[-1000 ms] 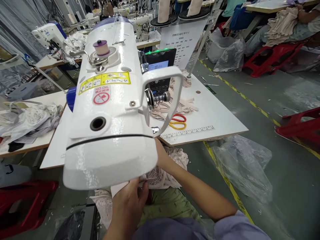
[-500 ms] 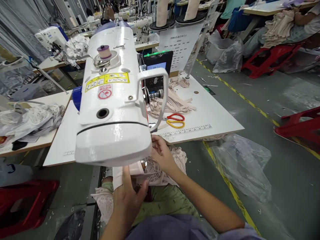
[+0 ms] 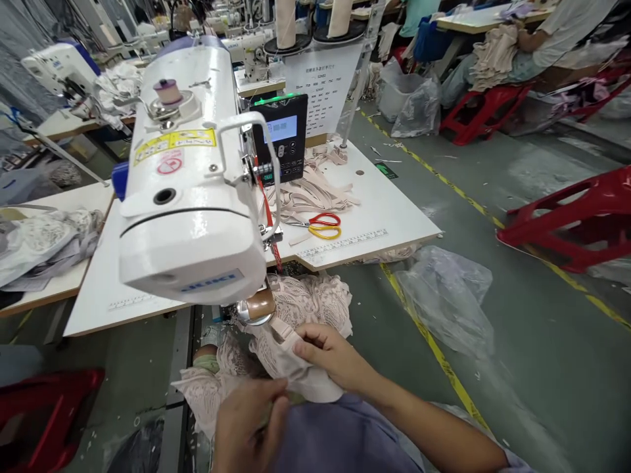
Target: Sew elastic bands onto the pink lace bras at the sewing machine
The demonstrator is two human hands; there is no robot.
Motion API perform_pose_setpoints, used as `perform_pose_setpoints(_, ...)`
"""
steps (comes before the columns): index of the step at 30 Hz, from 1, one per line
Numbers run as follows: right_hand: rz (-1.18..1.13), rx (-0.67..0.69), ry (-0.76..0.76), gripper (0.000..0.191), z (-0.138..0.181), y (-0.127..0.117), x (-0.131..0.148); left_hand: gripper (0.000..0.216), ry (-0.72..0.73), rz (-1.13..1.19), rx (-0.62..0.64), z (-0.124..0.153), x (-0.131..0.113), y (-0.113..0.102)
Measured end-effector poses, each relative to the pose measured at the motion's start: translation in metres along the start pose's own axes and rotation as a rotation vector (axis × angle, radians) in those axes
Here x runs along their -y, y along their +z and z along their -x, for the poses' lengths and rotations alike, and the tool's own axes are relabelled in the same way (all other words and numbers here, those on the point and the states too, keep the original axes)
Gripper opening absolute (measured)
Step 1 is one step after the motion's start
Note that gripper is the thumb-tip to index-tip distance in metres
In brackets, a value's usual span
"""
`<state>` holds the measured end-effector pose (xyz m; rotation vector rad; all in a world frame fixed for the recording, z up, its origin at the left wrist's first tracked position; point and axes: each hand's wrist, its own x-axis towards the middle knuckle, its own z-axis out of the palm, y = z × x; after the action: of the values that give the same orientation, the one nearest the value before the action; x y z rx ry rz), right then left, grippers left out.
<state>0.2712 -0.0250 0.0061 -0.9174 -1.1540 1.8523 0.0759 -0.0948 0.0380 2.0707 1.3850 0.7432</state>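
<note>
A pale pink lace bra (image 3: 269,351) hangs between the sewing machine and my lap. My right hand (image 3: 332,355) is closed on its smooth band, thumb on top, beside a short strap loop. My left hand (image 3: 249,420) is just left of the band, smeared by motion; whether it grips anything cannot be made out. The white sewing machine (image 3: 192,256) stands over the work, and the loop lies close to its rounded metal arm end (image 3: 256,309). More lace pieces (image 3: 313,295) hang below the table edge on the right.
Red-and-yellow scissors (image 3: 325,226) lie on the white table (image 3: 389,210) beside a pile of pink straps (image 3: 310,190). A control panel (image 3: 280,138) stands behind the machine. Red stools (image 3: 572,217) and plastic bags (image 3: 448,295) are on the floor; a co-worker (image 3: 537,49) sits far right.
Both hands have drawn back from under the machine head toward my lap, the right one bringing the bra with it. The view has shifted right, so the machine appears farther left.
</note>
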Motion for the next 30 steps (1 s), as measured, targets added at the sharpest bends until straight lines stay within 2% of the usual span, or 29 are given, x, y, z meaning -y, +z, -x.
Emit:
perform_pose_setpoints(2,0.043,0.117,0.029,0.036,0.001,0.001,0.007,0.039,0.169,-0.136,-0.085,-0.013,-0.003,-0.014)
perform_pose_setpoints(4,0.232,0.264,-0.005,0.032,0.001,0.003,0.014,0.04,0.2,-0.179,0.0,-0.028,-0.004,-0.018)
perform_pose_setpoints(5,0.399,0.315,-0.062,0.03,0.0,0.004,0.015,0.033,0.113,-0.12,0.066,-0.034,-0.003,-0.017)
perform_pose_setpoints(7,0.823,0.3,-0.24,0.028,-0.003,0.006,0.012,0.025,-0.205,0.13,0.165,-0.044,0.004,-0.01)
perform_pose_setpoints(9,1.2,0.172,-0.426,0.027,-0.007,0.006,0.001,0.038,-0.496,0.401,0.228,-0.049,0.016,-0.002)
perform_pose_setpoints(11,1.4,0.069,-0.558,0.025,-0.012,0.003,-0.014,0.046,-0.622,0.598,0.287,-0.049,0.027,0.004)
perform_pose_setpoints(13,1.439,0.016,-0.643,0.022,-0.015,0.0,-0.026,0.049,-0.664,0.761,0.324,-0.046,0.035,0.01)
perform_pose_setpoints(15,1.381,-0.025,-0.694,0.019,-0.016,-0.002,-0.031,0.048,-0.704,0.907,0.302,-0.042,0.037,0.013)
perform_pose_setpoints(20,1.079,-0.162,-0.613,0.028,-0.008,0.001,-0.024,0.044,-0.717,1.035,0.166,-0.034,0.025,0.013)
perform_pose_setpoints(24,1.036,-0.148,-0.514,0.019,-0.005,0.008,-0.025,0.036,-0.635,0.856,0.075,-0.032,0.018,0.006)
perform_pose_setpoints(27,1.112,-0.21,-0.558,0.021,-0.006,0.013,-0.03,0.037,-0.581,0.679,0.036,-0.032,0.019,0.006)
perform_pose_setpoints(30,1.147,-0.28,-0.591,0.023,-0.006,0.015,-0.031,0.039,-0.576,0.607,0.013,-0.03,0.022,0.009)
